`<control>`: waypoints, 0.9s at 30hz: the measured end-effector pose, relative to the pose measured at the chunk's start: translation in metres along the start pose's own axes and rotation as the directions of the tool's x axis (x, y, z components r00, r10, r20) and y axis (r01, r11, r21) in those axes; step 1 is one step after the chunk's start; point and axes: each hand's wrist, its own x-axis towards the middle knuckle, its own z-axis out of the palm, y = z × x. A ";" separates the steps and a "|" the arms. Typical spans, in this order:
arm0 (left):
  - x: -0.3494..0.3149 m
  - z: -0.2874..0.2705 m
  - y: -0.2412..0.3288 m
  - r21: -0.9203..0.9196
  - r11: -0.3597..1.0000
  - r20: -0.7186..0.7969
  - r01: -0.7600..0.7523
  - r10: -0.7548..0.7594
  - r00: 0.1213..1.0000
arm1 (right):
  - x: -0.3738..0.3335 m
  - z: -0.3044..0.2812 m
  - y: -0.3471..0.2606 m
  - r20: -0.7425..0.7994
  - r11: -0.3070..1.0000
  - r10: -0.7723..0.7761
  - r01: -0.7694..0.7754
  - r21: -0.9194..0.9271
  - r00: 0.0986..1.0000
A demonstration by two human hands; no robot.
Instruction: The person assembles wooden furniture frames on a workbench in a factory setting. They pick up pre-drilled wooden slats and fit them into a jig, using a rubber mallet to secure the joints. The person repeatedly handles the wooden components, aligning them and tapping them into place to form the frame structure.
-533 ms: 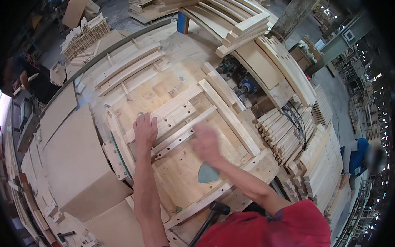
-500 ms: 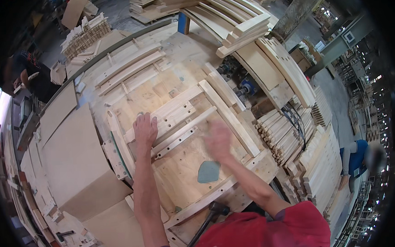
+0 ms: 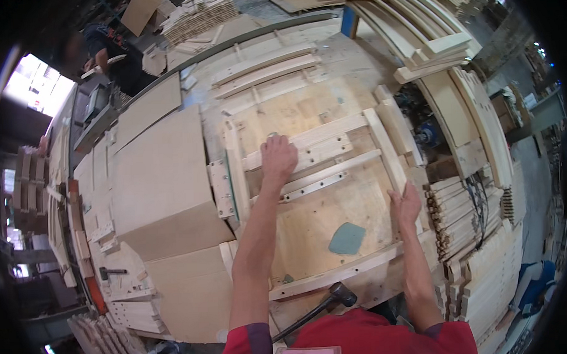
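Observation:
A pale wooden frame of slats (image 3: pixel 333 175) lies flat on a plywood workbench (image 3: pixel 310 226). My left hand (image 3: pixel 278 157) presses palm-down on a wide cross slat (image 3: pixel 313 145) near the frame's middle. My right hand (image 3: pixel 407 205) rests on the frame's right side rail (image 3: pixel 385 151), fingers around its edge. A curved slat (image 3: pixel 337 272) runs along the near edge of the frame. A small teal pad (image 3: pixel 347 238) lies on the plywood between my arms. A black-headed mallet (image 3: pixel 337 295) lies at the bench's near edge, close to my body.
Large plywood sheets (image 3: pixel 161 175) lie left of the frame. Stacks of curved slats (image 3: pixel 441 46) and bundles of short sticks (image 3: pixel 459 214) stand to the right. A hammer (image 3: pixel 112 271) lies at the lower left. Another person (image 3: pixel 114 55) works at the far left.
My right hand has moved from the middle of the plywood outward to the frame's right rail. My left hand has stayed on the cross slat.

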 end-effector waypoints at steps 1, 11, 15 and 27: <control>0.001 0.001 0.003 -0.005 1.000 0.005 0.009 -0.009 1.000 | 0.001 -0.001 0.001 -0.032 1.000 -0.023 0.022 -0.013 0.999; 0.012 0.019 0.061 -0.051 0.998 0.007 -0.039 0.039 0.999 | 0.002 0.012 0.029 -0.230 0.977 -0.114 0.067 -0.203 0.966; 0.014 0.030 0.142 -0.208 0.917 0.008 -0.339 0.349 0.937 | 0.006 -0.002 0.012 -0.004 0.994 0.060 -0.060 -0.095 0.998; 0.009 0.061 0.167 -0.223 0.884 0.171 -0.410 0.450 0.877 | 0.004 -0.011 0.006 0.079 0.987 0.120 -0.110 -0.117 0.990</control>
